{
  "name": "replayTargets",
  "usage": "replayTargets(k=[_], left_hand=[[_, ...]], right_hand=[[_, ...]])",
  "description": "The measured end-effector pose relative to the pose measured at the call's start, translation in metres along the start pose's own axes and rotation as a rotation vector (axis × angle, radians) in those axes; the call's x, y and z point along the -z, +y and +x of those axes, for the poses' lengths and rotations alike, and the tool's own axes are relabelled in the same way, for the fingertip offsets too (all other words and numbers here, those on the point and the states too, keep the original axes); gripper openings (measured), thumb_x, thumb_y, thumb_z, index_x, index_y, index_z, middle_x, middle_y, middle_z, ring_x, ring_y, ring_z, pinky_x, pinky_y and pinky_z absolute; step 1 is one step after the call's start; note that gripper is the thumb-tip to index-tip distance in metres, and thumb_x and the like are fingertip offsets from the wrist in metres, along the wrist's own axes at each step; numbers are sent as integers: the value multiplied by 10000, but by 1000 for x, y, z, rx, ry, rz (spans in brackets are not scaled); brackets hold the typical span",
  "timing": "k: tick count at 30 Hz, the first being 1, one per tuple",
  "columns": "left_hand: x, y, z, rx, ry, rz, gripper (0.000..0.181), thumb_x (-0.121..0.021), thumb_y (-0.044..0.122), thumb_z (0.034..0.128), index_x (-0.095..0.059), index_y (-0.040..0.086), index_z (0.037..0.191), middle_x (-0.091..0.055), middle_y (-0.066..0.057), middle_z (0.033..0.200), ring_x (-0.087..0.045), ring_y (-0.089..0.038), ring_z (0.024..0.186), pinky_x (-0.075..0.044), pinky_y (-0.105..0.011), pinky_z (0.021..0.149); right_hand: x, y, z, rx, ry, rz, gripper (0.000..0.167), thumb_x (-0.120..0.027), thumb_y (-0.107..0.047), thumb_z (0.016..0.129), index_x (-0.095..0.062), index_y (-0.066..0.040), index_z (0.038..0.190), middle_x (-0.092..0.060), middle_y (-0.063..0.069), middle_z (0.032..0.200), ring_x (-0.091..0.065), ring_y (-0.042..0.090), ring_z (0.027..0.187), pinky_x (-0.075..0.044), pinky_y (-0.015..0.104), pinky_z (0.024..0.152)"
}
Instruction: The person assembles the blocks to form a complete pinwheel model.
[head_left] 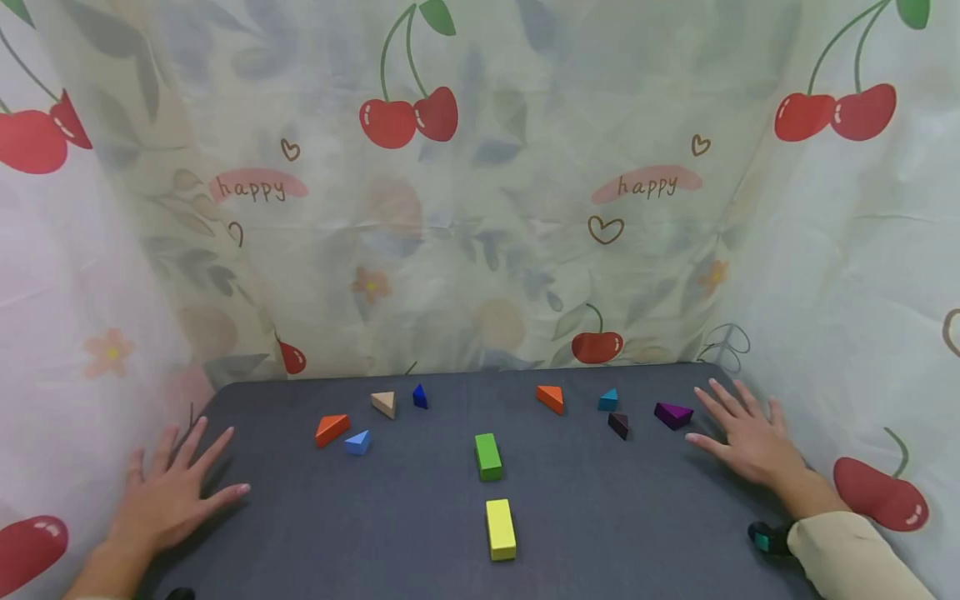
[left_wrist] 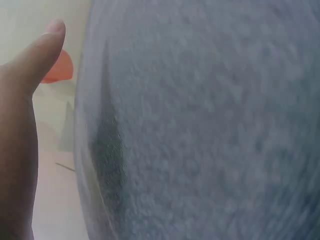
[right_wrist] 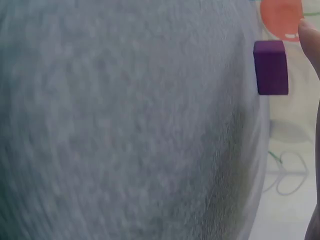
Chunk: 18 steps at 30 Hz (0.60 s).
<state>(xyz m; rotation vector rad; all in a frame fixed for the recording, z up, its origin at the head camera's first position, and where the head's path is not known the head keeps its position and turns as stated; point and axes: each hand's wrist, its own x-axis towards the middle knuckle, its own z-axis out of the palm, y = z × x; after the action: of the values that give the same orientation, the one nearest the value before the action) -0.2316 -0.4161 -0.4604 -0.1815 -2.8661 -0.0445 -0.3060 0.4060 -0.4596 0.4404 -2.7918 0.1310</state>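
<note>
My left hand (head_left: 168,498) is spread with straight fingers over the left edge of the grey table, holding nothing. My right hand (head_left: 753,437) is spread likewise near the right edge, closest to a purple triangular block (head_left: 673,415), which it does not touch. In the right wrist view the purple block (right_wrist: 271,68) appears beside the thumb. A green rectangular block (head_left: 487,457) lies mid-table, with a yellow rectangular block (head_left: 501,530) nearer me. On the left are an orange triangular block (head_left: 332,430), a light blue one (head_left: 357,442), a beige one (head_left: 384,403) and a dark blue one (head_left: 420,397).
Toward the right lie another orange triangular block (head_left: 551,398), a teal one (head_left: 608,400) and a dark one (head_left: 618,425). Patterned curtains (head_left: 487,192) rise behind and beside the grey table (head_left: 360,525). A dark strap device (head_left: 768,540) sits at the right wrist.
</note>
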Motion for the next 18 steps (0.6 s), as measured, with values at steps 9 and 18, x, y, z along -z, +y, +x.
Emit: replayTargets(k=[9,18], left_hand=[[10,16,7,-96,122,19,929,-607,670,822,-215,270,1563,-128,-171,1595,-11,-454,1428,-21,-737,997],[15,43,18,-126,171,-52,941,-657,625,813,-202,289,1566,-158,-161,1589,-62,-443,1422,152,-624,1066]], right_hand=[[0,-16,9,49,78,14,824,-571,-580,905,-233,-216,1562,-183,132,1598,11,371,1462,204,616,1038],[0,-41,22,66,132,140,814,-636,-526,883,-291,-200,1544,-224,132,1586,-96,393,1445,125,633,1074]])
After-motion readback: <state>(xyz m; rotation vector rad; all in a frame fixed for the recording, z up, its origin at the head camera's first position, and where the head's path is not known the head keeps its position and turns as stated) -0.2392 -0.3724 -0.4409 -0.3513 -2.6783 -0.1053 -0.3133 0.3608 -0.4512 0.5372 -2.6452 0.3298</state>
